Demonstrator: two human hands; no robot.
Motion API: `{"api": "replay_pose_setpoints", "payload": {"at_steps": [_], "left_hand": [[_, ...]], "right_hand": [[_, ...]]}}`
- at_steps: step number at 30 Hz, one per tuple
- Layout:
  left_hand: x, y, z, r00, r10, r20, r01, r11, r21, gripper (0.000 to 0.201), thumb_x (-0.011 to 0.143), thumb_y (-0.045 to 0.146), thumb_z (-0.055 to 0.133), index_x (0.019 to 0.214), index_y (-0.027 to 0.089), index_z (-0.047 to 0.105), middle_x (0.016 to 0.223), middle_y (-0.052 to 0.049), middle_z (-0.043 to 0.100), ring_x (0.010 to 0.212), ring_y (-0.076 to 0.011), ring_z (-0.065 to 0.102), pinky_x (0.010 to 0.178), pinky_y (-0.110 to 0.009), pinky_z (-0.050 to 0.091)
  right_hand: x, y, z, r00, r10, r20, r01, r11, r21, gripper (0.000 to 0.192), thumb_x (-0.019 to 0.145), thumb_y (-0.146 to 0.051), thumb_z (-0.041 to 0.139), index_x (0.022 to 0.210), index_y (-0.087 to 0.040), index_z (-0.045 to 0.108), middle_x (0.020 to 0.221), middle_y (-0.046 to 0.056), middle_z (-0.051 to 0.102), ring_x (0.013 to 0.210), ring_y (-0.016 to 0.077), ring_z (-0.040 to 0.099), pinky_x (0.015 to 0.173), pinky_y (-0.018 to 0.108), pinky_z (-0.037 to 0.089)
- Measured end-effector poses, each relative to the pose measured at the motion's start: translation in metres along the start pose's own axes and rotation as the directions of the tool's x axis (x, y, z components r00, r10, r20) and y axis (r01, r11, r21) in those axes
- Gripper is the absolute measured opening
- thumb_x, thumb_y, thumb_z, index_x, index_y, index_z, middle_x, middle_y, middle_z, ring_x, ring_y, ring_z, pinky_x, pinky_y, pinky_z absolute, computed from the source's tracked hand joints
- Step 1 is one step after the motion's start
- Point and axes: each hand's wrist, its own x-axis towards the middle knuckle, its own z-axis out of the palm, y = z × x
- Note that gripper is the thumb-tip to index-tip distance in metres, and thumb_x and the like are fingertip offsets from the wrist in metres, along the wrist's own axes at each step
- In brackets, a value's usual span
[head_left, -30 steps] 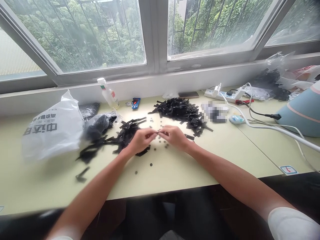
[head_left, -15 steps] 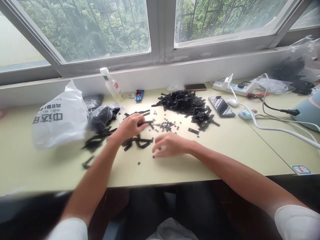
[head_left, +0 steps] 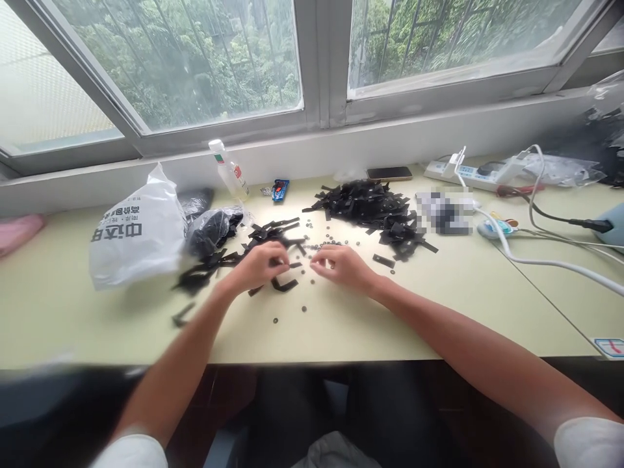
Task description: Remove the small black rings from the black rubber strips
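My left hand [head_left: 256,265] is closed on a black strip [head_left: 290,264] that sticks out from its fingertips. Its place is just in front of a loose heap of black strips [head_left: 273,231]. My right hand [head_left: 341,265] faces it a few centimetres away, thumb and forefinger pinched on what looks like a small dark ring. More small rings [head_left: 319,247] lie scattered just behind both hands, and two lie nearer me [head_left: 303,309]. A bigger pile of black strips [head_left: 363,201] sits behind my right hand.
On the pale table [head_left: 439,312], a white printed bag [head_left: 136,234], a dark plastic bag [head_left: 212,231] and a bottle [head_left: 228,170] stand at the left. A phone [head_left: 389,173], a power strip [head_left: 468,172] and cables [head_left: 536,263] are at the right. The window sill runs behind.
My left hand has drawn back from the strip heap with a strip. My right hand has lifted off the table front and moved toward it. The view has shifted slightly left.
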Motion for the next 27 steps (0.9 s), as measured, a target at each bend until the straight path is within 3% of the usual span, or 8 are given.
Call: {"api": "replay_pose_setpoints", "payload": {"at_steps": [4,6,9,13,17,22,25,27], "left_hand": [[0.022,0.014,0.011,0.969,-0.136,-0.206,0.061,0.942,-0.331,0.025,0.084,0.041,0.073,0.089,0.018,0.07,0.082,-0.004,0.069,0.071,-0.0144,0.063,0.062,-0.026,0.05],[0.032,0.02,0.025,0.956,-0.167,-0.241,0.037,0.883,-0.467,0.028,0.082,0.043,0.075,0.089,0.017,0.07,0.082,-0.005,0.07,0.069,-0.0143,0.064,0.061,-0.026,0.051],[0.041,0.023,0.051,0.94,-0.176,-0.292,-0.02,0.826,-0.563,0.029,0.081,0.044,0.076,0.086,0.016,0.069,0.078,-0.004,0.07,0.066,-0.0141,0.064,0.06,-0.027,0.053],[0.043,0.022,0.071,0.91,-0.185,-0.371,-0.066,0.819,-0.571,0.03,0.08,0.045,0.077,0.083,0.016,0.068,0.076,-0.003,0.068,0.064,-0.0133,0.062,0.059,-0.027,0.052],[0.038,0.022,0.069,0.919,-0.158,-0.362,-0.052,0.86,-0.508,0.028,0.084,0.043,0.073,0.092,0.016,0.065,0.079,-0.003,0.065,0.067,-0.0126,0.059,0.059,-0.025,0.05],[0.033,0.013,0.058,0.975,0.007,-0.223,-0.046,0.984,-0.174,0.021,0.092,0.034,0.062,0.101,0.016,0.067,0.081,-0.004,0.063,0.067,-0.0124,0.053,0.061,-0.025,0.046],[0.032,0.004,0.058,0.986,0.034,-0.163,-0.053,0.992,-0.112,0.024,0.094,0.029,0.057,0.11,0.015,0.068,0.086,-0.005,0.064,0.065,-0.0121,0.051,0.061,-0.025,0.046],[0.034,0.0,0.059,0.99,0.046,-0.137,-0.058,0.995,-0.081,0.029,0.093,0.027,0.057,0.118,0.016,0.067,0.086,-0.005,0.065,0.063,-0.0114,0.049,0.06,-0.025,0.044]], "right_hand": [[0.006,-0.001,-0.006,0.979,0.186,-0.087,-0.158,0.953,0.257,0.029,0.091,-0.046,0.063,0.101,-0.021,0.076,0.099,0.007,0.072,0.071,0.014,0.06,0.061,0.027,0.049],[0.007,-0.002,-0.007,0.963,0.252,-0.096,-0.194,0.894,0.403,0.036,0.088,-0.05,0.066,0.107,-0.021,0.075,0.105,0.008,0.072,0.074,0.0149,0.062,0.06,0.027,0.051],[0.008,-0.003,-0.006,0.92,0.357,-0.159,-0.217,0.805,0.552,0.038,0.084,-0.052,0.069,0.102,-0.019,0.076,0.097,0.007,0.071,0.069,0.0144,0.059,0.055,0.026,0.048],[0.008,-0.003,-0.004,0.901,0.416,-0.126,-0.247,0.73,0.638,0.036,0.08,-0.051,0.072,0.094,-0.018,0.077,0.084,0.004,0.068,0.059,0.0111,0.05,0.052,0.026,0.044],[0.009,-0.002,-0.006,0.892,0.438,-0.108,-0.26,0.695,0.67,0.035,0.08,-0.051,0.073,0.09,-0.018,0.075,0.076,0.002,0.064,0.057,0.0098,0.048,0.051,0.025,0.042],[0.013,0.014,-0.018,0.791,0.581,-0.194,-0.222,0.567,0.793,0.033,0.078,-0.048,0.076,0.093,-0.02,0.067,0.067,-0.002,0.056,0.054,0.0088,0.047,0.047,0.022,0.036],[0.015,0.024,-0.023,0.734,0.65,-0.196,-0.251,0.528,0.811,0.035,0.073,-0.045,0.08,0.093,-0.02,0.066,0.067,-0.003,0.054,0.053,0.0085,0.045,0.045,0.022,0.034],[0.015,0.027,-0.025,0.72,0.667,-0.191,-0.27,0.524,0.808,0.036,0.07,-0.043,0.082,0.092,-0.019,0.067,0.07,-0.002,0.054,0.054,0.0082,0.045,0.044,0.022,0.033]]}}
